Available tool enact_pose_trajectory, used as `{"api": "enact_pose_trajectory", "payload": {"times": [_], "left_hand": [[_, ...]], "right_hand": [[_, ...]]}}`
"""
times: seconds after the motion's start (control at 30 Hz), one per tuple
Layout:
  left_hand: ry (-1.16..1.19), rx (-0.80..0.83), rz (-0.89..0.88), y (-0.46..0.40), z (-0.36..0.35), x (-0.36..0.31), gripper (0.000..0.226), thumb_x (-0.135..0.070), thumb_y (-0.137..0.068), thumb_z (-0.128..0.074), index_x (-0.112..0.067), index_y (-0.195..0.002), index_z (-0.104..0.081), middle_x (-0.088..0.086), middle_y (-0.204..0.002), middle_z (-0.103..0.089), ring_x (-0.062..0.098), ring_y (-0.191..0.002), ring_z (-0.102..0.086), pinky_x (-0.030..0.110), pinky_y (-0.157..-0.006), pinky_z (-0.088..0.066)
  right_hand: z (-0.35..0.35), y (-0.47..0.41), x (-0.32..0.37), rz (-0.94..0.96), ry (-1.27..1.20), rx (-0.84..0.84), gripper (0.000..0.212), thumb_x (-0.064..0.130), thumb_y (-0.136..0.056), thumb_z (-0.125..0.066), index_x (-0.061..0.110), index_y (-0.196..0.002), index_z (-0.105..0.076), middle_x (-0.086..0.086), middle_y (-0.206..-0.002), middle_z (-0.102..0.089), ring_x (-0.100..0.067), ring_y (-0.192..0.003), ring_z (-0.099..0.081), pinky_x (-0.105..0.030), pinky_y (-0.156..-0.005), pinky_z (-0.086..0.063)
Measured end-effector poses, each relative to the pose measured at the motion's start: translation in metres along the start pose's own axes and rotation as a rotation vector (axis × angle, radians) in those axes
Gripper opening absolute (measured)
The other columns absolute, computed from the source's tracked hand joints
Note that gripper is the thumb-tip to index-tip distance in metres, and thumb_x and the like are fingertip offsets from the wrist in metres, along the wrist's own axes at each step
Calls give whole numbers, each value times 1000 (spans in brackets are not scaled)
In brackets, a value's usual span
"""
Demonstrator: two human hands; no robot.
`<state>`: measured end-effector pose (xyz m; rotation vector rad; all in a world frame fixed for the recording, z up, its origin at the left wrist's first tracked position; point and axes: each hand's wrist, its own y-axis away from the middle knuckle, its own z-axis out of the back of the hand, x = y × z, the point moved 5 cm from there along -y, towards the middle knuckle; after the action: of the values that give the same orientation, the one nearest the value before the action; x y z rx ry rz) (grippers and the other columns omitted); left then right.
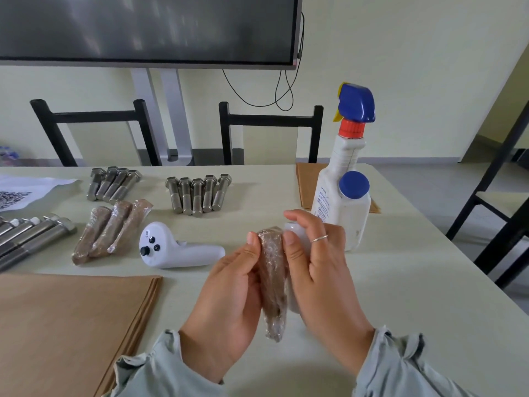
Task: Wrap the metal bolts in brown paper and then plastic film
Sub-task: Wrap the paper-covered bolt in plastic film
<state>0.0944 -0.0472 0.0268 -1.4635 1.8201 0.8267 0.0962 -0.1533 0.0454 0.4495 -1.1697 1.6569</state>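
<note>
A bolt already rolled in brown paper and sheathed in plastic film, the wrapped bolt [273, 282], is held upright above the near middle of the desk [400, 282]. It is pinched between the two hands: the left hand [229, 296] is closed along its left flank, thumb pressed near the top, and the right hand [317, 270] is closed against its right flank, where what appears to be loose film or the film roll [294, 233] is also cupped; which of the two it is cannot be told.

The parcel is judged heavy for its size and rigid inside, while the film skin is likely slick and clingy, the paper beneath soft and easily creased. It is best gripped around the shank, with the ends left free for the film tails to be pressed flat.

Three finished wraps [111, 227] lie toward the far left of the desk, bare bolts [199, 194] in rows behind them, and a stack of brown paper [71, 325] at the near left corner.
</note>
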Motion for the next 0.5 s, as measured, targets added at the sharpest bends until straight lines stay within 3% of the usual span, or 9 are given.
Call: {"api": "enact_pose_trajectory", "payload": {"times": [0.07, 0.13, 0.27, 0.33, 0.4, 0.5], "left_hand": [[-57, 9, -52, 2, -3, -3, 53, -42, -83, -58, 5, -105, -66, 30, -105, -64, 34, -103, -62, 43, -89, -50], [-71, 35, -88, 2, -6, -5, 41, -34, -77, -70, 0, -101, -69, 23, -98, -67, 30, -92, -64, 35, -82, -54], [-13, 63, -62, 1, -4, -5, 34, -29, -71, -66, -8, -96, -74, 10, -90, -71, 18, -78, -67, 27, -68, -56], [10, 35, -53, 0, -2, -6, 29, -30, -66, -68, -10, -85, -76, 7, -80, -71, 15, -72, -67, 24, -65, -55], [23, 2, -46, -1, 1, -7, 29, -31, -58, -70, -11, -78, -76, 6, -72, -69, 14, -65, -66, 22, -59, -54], [-4, 22, -19, 0, 1, -5, 39, -37, -61, -69, -7, -86, -75, 11, -78, -68, 18, -68, -65, 25, -59, -54]], "right_hand": [[3, -1, 1, -7, -43, -23, 28, 62, -83, -30, 66, -111, -32, 15, -112, -36, 22, -98, -42, 6, -77, -30], [4, -1, 0, -28, -93, -21, 35, 68, -81, -32, 67, -116, -29, 17, -112, -41, 19, -99, -45, 4, -77, -34], [3, -1, -3, -48, -135, -4, 41, 74, -83, -20, 60, -118, -35, 29, -94, -55, 9, -91, -53, -7, -72, -40], [3, -3, -7, -64, -133, -32, 34, 66, -90, -17, 56, -111, -41, 22, -88, -53, 5, -83, -52, -11, -69, -38], [2, -3, -9, -76, -111, -18, 32, 62, -88, -18, 56, -108, -42, 18, -98, -50, 12, -93, -48, -6, -72, -38], [-1, -4, -9, -93, -103, 22, 30, 63, -82, -20, 60, -103, -41, 17, -102, -45, 22, -96, -43, 4, -75, -32]]}}
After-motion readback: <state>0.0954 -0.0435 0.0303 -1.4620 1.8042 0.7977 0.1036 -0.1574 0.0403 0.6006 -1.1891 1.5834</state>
